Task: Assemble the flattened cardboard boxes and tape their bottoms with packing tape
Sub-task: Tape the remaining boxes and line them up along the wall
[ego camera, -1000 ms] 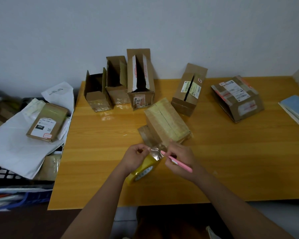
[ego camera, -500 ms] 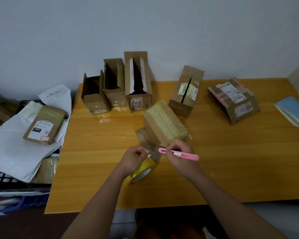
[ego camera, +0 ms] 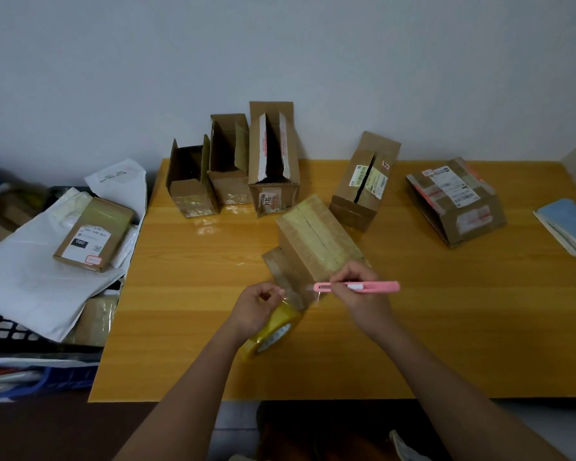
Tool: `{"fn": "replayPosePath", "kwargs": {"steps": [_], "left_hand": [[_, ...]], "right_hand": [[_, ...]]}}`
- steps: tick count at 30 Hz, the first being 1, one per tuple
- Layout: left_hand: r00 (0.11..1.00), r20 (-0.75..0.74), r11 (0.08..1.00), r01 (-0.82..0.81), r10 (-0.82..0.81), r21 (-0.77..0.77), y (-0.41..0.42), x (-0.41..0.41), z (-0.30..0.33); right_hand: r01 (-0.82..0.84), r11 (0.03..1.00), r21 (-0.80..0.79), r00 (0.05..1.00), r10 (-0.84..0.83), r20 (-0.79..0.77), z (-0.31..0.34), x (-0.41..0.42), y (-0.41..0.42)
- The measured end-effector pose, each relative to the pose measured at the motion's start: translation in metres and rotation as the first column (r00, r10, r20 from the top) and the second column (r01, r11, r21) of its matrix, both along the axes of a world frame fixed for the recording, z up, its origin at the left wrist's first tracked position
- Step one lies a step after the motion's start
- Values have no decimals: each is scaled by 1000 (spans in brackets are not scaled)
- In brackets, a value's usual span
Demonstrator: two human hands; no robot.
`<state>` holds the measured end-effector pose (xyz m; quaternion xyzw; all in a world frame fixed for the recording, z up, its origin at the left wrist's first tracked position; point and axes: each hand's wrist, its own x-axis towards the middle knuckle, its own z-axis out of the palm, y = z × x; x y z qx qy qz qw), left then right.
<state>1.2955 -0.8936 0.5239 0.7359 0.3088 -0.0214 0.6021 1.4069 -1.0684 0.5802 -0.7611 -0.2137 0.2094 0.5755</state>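
On the bench (ego camera: pixel 413 327), near the middle of its front edge, the box (ego camera: pixel 316 241) being taped lies tilted with its taped bottom seam facing up. Over the last second the pink cutter (ego camera: pixel 356 287) has swung from pointing down and away to lying level across the stretched tape strip (ego camera: pixel 296 294), its tip now at the box's near corner; the right hand (ego camera: pixel 363 291) has its grip curled around the cutter's middle. The left hand (ego camera: pixel 256 307) has barely moved: its fingers pinch the tape end, with the roll (ego camera: pixel 273 331) hanging just below, touching or nearly touching the bench. Whether the blade is already in the tape is hard to tell, as the clear strip barely shows. The shift suggests the strip for this box is laid and the cut that frees the roll is in hand; after that the loose end needs pressing down. Along the back edge stand three open boxes (ego camera: pixel 233 168) side by side, with two more boxes (ego camera: pixel 363 181) toward the back right corner, so most of the batch looks assembled already.
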Motion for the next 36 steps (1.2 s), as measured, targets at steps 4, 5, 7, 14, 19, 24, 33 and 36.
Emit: {"fn": "replayPosePath", "kwargs": {"steps": [4, 5, 7, 14, 19, 24, 33, 36], "left_hand": [[1000, -1, 1000, -7, 7, 22, -1, 0, 3], [1000, -6, 1000, -13, 13, 23, -1, 0, 5], [1000, -19, 999, -7, 8, 37, 0, 2, 4], [998, -70, 993, 1, 8, 119, 7, -7, -5], [998, -65, 995, 11, -5, 102, 9, -19, 7], [997, -55, 997, 57, -55, 43, 12, -28, 18], [984, -133, 986, 129, -115, 101, 29, -55, 16], [979, -161, 978, 149, -126, 143, 37, -67, 16]], "right_hand": [[257, 956, 143, 940, -281, 194, 14, 7, -20], [301, 945, 124, 891, -325, 316, 11, 12, -28], [357, 934, -37, 795, -283, 536, -5, 23, -49], [129, 599, -791, 971, 88, 224, -75, 24, -105], [72, 459, -886, 960, 209, 186, -91, 21, -98], [-61, 369, -927, 969, 243, 33, -87, 8, -69], [-264, 917, -298, 934, 167, -315, -63, -68, 53], [-198, 954, -225, 940, 121, -318, -65, -80, 78]]}}
